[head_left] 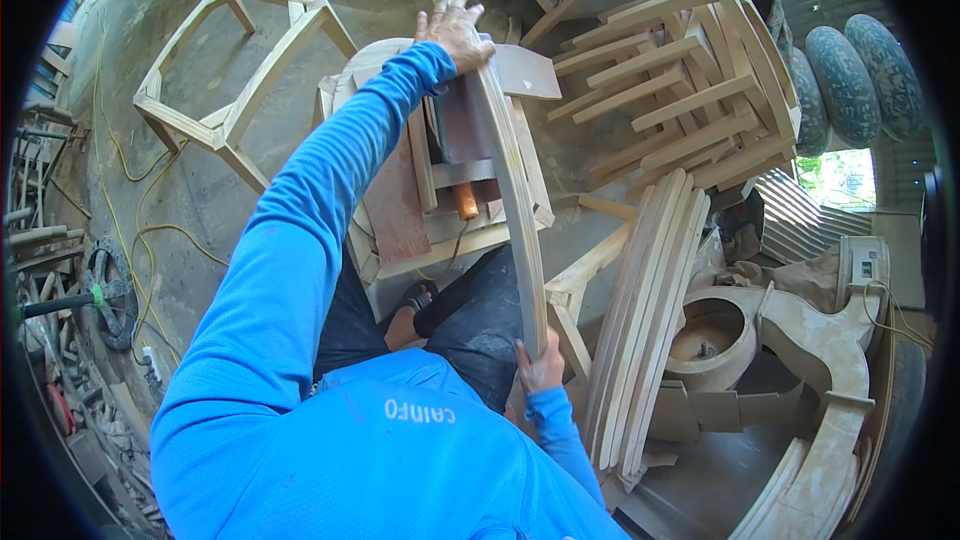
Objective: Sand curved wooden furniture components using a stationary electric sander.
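Observation:
A long, curved wooden slat (pixel 520 202) slants in front of me, from the far side of the work surface down to my right thigh. With my arm stretched out, my left hand (pixel 457 35) is closed over its far end. My right hand (pixel 541 364) grips the near end, thumb along the edge. Under the slat stands a wooden frame (pixel 400 262) with boards laid on it, among them a reddish-brown board (pixel 403 205). A tool with an orange handle (pixel 466 202) lies there; the slat and boards partly hide it.
A six-sided wooden frame (pixel 270 70) stands at the far left. Similar curved slats (pixel 645 325) lean in a bundle to my right. Behind them are stacked frames (pixel 690 80) and a beige machine (pixel 825 340). A yellow cord (pixel 150 230) runs along the floor.

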The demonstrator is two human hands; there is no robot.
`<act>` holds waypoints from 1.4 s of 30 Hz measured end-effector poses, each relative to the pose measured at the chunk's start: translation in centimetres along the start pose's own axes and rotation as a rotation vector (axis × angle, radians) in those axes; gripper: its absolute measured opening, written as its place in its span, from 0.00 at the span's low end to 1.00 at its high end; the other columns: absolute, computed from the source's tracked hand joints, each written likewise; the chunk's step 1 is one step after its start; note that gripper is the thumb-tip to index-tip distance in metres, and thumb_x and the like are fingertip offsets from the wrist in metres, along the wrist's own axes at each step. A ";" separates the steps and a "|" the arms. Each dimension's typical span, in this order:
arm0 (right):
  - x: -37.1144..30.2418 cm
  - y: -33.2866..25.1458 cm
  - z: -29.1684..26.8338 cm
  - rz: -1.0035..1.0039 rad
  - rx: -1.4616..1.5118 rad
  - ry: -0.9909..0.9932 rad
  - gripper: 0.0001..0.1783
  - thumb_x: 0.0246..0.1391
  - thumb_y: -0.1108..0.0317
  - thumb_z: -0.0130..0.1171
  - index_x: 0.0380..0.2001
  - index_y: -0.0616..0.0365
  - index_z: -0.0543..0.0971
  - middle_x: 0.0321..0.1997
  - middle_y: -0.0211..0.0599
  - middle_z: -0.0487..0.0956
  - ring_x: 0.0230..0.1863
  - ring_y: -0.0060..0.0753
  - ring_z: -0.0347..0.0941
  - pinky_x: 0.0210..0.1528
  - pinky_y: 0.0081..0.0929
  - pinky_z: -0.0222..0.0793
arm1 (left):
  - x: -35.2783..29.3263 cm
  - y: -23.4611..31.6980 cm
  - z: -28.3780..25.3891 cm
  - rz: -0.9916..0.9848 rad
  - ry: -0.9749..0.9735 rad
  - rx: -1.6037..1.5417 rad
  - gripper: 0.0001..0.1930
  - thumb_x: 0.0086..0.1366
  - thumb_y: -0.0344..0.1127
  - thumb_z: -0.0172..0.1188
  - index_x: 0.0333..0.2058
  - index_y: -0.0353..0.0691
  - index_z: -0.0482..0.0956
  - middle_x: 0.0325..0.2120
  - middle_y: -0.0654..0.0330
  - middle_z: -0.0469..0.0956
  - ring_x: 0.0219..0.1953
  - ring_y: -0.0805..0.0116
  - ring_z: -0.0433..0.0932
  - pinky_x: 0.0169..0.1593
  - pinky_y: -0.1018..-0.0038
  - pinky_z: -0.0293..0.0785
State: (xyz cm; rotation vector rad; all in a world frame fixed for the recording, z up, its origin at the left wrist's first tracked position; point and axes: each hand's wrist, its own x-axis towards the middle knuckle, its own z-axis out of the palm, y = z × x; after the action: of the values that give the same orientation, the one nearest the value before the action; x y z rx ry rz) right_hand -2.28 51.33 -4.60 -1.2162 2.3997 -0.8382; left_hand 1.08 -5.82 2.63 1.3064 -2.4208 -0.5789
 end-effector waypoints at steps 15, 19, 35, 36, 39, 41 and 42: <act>-17.2 -15.9 -32.5 0.389 -0.445 -0.010 0.24 0.42 0.65 0.76 0.43 0.60 0.79 0.31 0.48 0.84 0.33 0.45 0.84 0.39 0.38 0.78 | -17.9 13.5 -6.2 -0.072 -0.264 -0.221 0.42 0.62 0.59 0.50 0.70 0.38 0.65 0.74 0.44 0.54 0.78 0.40 0.40 0.76 0.43 0.33; -16.2 -20.9 -34.9 0.390 -0.566 -0.004 0.28 0.44 0.63 0.76 0.47 0.62 0.78 0.31 0.39 0.80 0.33 0.31 0.76 0.39 0.33 0.75 | -16.9 13.8 -6.4 -0.112 -0.300 -0.342 0.41 0.62 0.59 0.49 0.69 0.38 0.66 0.73 0.46 0.56 0.78 0.40 0.42 0.75 0.41 0.35; -17.1 -20.2 -43.2 0.365 -0.650 -0.048 0.33 0.34 0.68 0.71 0.51 0.60 0.81 0.36 0.34 0.82 0.37 0.27 0.77 0.42 0.32 0.75 | -17.6 13.5 -6.3 0.647 -0.119 -0.304 0.27 0.74 0.51 0.38 0.48 0.43 0.86 0.41 0.52 0.87 0.49 0.50 0.84 0.61 0.50 0.74; -16.3 -21.8 -44.9 0.386 -0.709 -0.056 0.33 0.34 0.69 0.70 0.51 0.60 0.81 0.36 0.34 0.81 0.35 0.26 0.76 0.41 0.31 0.75 | -17.7 14.1 -5.7 0.571 -0.071 -0.443 0.28 0.74 0.51 0.37 0.41 0.44 0.87 0.35 0.51 0.87 0.43 0.50 0.85 0.56 0.53 0.76; -11.9 -26.1 -48.5 0.351 -0.623 -0.013 0.36 0.33 0.74 0.67 0.55 0.59 0.78 0.37 0.31 0.80 0.34 0.26 0.76 0.38 0.30 0.74 | -16.6 14.0 -5.8 0.406 0.063 -0.604 0.31 0.73 0.53 0.35 0.32 0.44 0.89 0.29 0.51 0.86 0.34 0.50 0.86 0.49 0.56 0.78; -6.8 -30.1 -49.5 0.239 -0.697 -0.061 0.32 0.34 0.78 0.62 0.50 0.59 0.76 0.36 0.28 0.77 0.35 0.25 0.74 0.36 0.27 0.73 | -15.3 13.6 -6.4 0.287 0.158 -0.680 0.32 0.71 0.55 0.36 0.29 0.44 0.89 0.27 0.50 0.86 0.33 0.50 0.85 0.48 0.56 0.79; -5.4 -33.3 -49.0 0.202 -0.758 -0.067 0.30 0.34 0.80 0.60 0.48 0.59 0.75 0.36 0.27 0.76 0.35 0.24 0.74 0.35 0.26 0.73 | -14.5 13.9 -6.4 0.292 0.157 -0.714 0.32 0.71 0.55 0.36 0.29 0.44 0.89 0.27 0.50 0.86 0.33 0.50 0.85 0.48 0.56 0.79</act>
State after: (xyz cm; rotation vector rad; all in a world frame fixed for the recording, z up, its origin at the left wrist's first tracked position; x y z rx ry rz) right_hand -3.95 57.71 54.49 -1.1573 2.8095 0.2098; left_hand 1.80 12.11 13.68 0.6582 -1.9340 -1.0722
